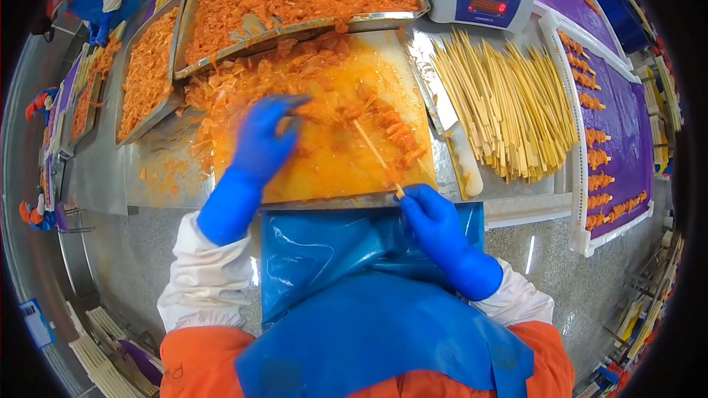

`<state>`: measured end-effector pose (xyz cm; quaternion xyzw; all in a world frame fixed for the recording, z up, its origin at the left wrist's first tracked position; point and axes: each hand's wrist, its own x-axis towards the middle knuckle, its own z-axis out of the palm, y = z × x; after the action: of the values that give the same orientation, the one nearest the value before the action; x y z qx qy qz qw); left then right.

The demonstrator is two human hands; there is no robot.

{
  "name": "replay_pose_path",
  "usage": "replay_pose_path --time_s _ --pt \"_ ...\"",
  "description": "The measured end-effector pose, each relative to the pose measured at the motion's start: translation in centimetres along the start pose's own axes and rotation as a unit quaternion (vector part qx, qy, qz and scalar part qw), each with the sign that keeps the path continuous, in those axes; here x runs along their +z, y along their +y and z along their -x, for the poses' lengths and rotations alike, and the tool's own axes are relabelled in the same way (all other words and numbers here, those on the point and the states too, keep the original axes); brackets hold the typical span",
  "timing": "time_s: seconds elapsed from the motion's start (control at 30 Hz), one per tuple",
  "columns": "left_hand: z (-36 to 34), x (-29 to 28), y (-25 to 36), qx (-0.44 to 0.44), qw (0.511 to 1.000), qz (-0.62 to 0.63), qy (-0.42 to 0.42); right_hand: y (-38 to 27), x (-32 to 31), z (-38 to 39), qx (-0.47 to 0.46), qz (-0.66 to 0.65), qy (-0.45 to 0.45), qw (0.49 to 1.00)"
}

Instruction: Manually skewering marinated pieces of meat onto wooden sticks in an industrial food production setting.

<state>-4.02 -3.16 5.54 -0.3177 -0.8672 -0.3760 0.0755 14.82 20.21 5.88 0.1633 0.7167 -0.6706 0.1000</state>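
Observation:
In a blue glove, my right hand (434, 215) grips the lower end of a wooden skewer (374, 149) at the near edge of the yellow cutting board (324, 183). The skewer slants up and left, its far end among orange marinated meat pieces (324, 109). My left hand (265, 133), also gloved in blue and slightly blurred, hovers over the board's left part with thumb and fingers apart and nothing visible between them. Just right of the held skewer lies a loaded meat skewer (398, 131). More loose meat (258, 74) is heaped along the board's far side.
Behind the board stands a large metal tray (258, 48) of meat, with a smaller tray (177, 85) to its left. A knife (466, 162) and many bare skewers (509, 107) lie right, below a scale (479, 4). Farther right, a purple-lined tray (627, 147) holds loaded skewers. People work far left.

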Motion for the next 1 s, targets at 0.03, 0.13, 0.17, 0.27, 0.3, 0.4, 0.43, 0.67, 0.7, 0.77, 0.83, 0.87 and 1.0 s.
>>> replay_pose_path --time_s 0.03,0.13,0.17,0.27,0.3,0.4,0.43,0.67,0.7,0.77,0.83,0.87,1.0 --pt "0.9 -1.7 -1.1 -0.021 0.998 -0.044 0.038 0.3 0.1 0.3 -0.002 0.000 -0.002 1.000" --pt "4.6 -4.2 -4.6 -0.034 0.986 -0.163 0.009 1.7 1.1 0.2 -0.105 0.106 -0.077 0.986" --pt "5.2 -3.8 -3.5 -0.117 0.981 -0.151 -0.040 2.4 1.8 -0.3 -0.111 0.126 -0.084 0.982" --pt "6.7 -3.3 -0.4 -0.111 0.985 -0.100 -0.084 2.1 2.2 -0.8 -0.088 0.135 -0.076 0.984" --pt "7.1 -3.1 -0.2 -0.141 0.984 -0.075 -0.081 2.0 2.1 -0.7 -0.058 0.125 -0.057 0.989" --pt "7.4 -3.8 0.2 -0.182 0.977 -0.059 -0.093 2.9 1.4 -0.3 -0.084 0.125 -0.038 0.988" --pt "7.3 -4.2 0.4 -0.181 0.977 -0.058 -0.093 2.8 1.0 0.1 -0.085 0.126 -0.037 0.988" --pt "4.4 -3.4 1.2 -0.095 0.993 -0.031 -0.061 3.1 -0.1 1.9 -0.026 0.075 -0.082 0.993" --pt "3.5 -2.8 1.2 -0.028 0.999 -0.009 -0.045 3.1 0.1 1.9 -0.016 0.070 -0.082 0.994" --pt "1.5 -0.5 0.9 0.001 0.999 -0.021 -0.041 3.0 0.4 1.6 -0.022 0.063 -0.082 0.994" --pt "1.2 0.3 0.4 0.032 0.998 -0.033 -0.039 2.9 0.2 1.7 -0.026 0.055 -0.080 0.995" --pt "1.1 0.2 -0.2 0.013 0.994 -0.033 -0.099 2.7 -0.2 1.8 -0.017 0.053 -0.084 0.995" --pt "1.4 -0.9 -0.7 -0.039 0.981 -0.041 -0.185 3.4 -1.3 2.1 -0.008 0.048 -0.078 0.996"
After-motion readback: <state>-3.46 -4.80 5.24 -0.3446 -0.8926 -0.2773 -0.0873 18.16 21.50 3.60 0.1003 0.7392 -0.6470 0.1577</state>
